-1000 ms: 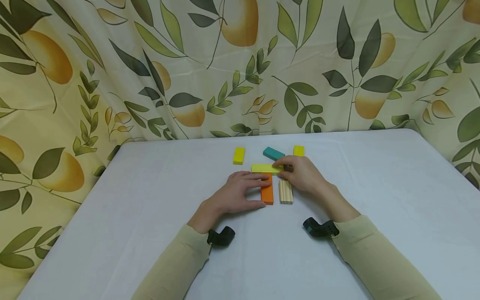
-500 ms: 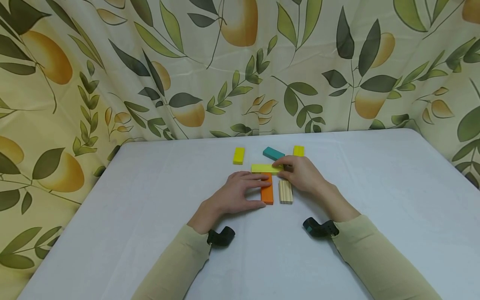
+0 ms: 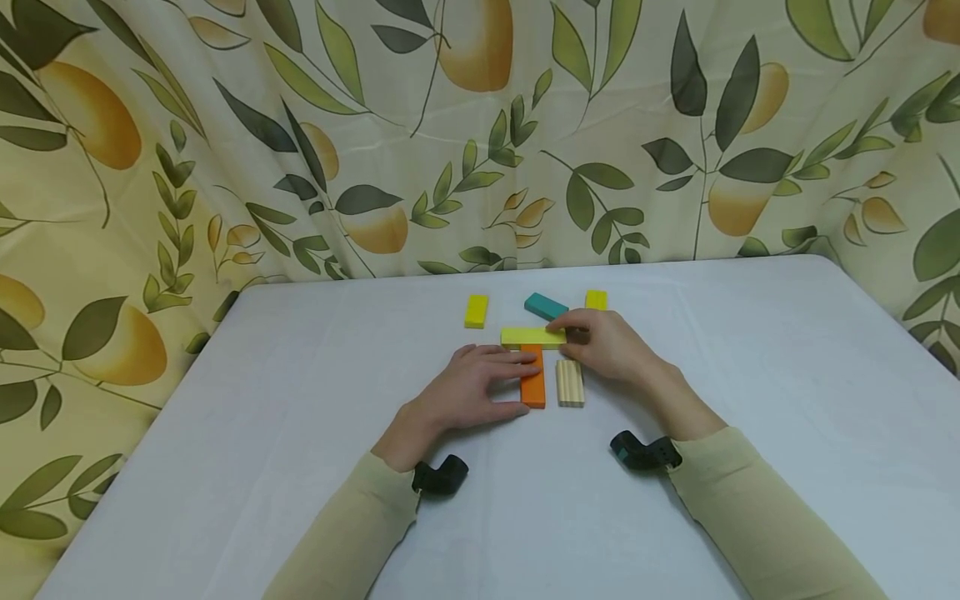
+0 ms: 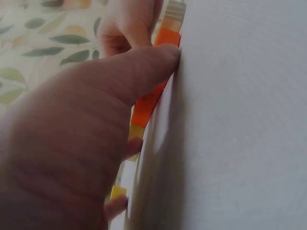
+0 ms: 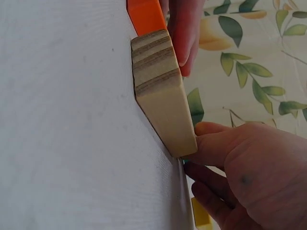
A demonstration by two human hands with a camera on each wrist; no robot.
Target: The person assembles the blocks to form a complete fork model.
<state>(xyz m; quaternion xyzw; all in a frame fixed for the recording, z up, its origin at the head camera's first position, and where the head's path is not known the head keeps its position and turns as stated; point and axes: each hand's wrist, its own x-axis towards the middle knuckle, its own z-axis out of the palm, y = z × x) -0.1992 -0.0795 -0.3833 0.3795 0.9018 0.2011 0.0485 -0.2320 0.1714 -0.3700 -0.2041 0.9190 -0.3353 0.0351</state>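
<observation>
The right hand point(image 3: 618, 346) has the lime-yellow block point(image 3: 525, 336) pinched at its 3 o'clock end, index finger on top and thumb low on the near side, hardly any gap between them but the block's own thickness. That block lies crosswise at 12 o'clock of the orange block point(image 3: 532, 393), the pair making a T, though from here I can't tell whether they truly touch. The left hand point(image 3: 476, 385) comes in from 9 o'clock with thumb and fingers spread wide, straight fingertips resting on the orange block and the thumb at its near-left corner. Those fingers cover part of its upper half, and dark marks on its side are too small to read. At 3 o'clock of it, just apart, sits a pale wooden block point(image 3: 570, 384), bare and banded with brown grain; from the right wrist it hides the tip of the right thumb. Farther off, a teal block point(image 3: 544, 307) lies slantwise past 12, a small yellow block point(image 3: 476, 311) toward half past 10, and a second yellow block point(image 3: 596, 299) toward half past 1, its near end behind the right hand. All are smooth, sharp-edged oblongs on a matte white tablecloth point(image 3: 300, 400).
</observation>
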